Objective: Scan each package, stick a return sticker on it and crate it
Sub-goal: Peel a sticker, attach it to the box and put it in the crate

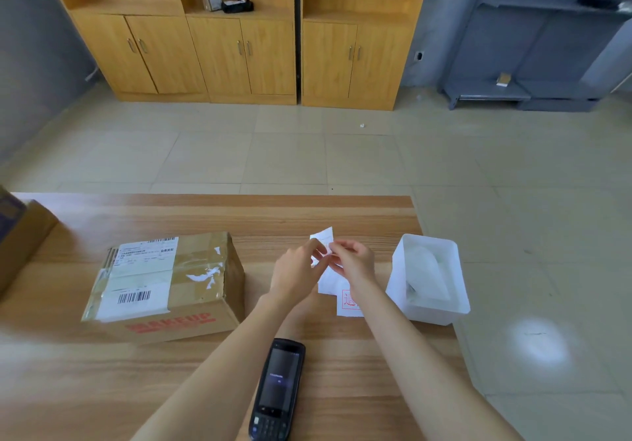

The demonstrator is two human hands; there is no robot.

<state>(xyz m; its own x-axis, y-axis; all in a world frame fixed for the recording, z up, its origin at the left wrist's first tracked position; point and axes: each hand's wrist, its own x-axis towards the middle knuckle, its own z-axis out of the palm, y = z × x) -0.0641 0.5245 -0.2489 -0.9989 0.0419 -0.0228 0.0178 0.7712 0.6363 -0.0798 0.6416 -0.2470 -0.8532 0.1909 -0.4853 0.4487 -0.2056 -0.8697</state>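
Scanner (278, 389) points lengthwise away; left hand (295, 274), right hand (354, 262) pinch stickers (324, 235).

This looks like a plain parcel-handling office or back room: a wood desk (102, 389) carrying a taped carton (191, 290) with shipping labels and a handheld scanner (278, 389), wooden cabinets (239, 50) along the wall, a grey metal rack (547, 47), and a tiled floor (273, 153).
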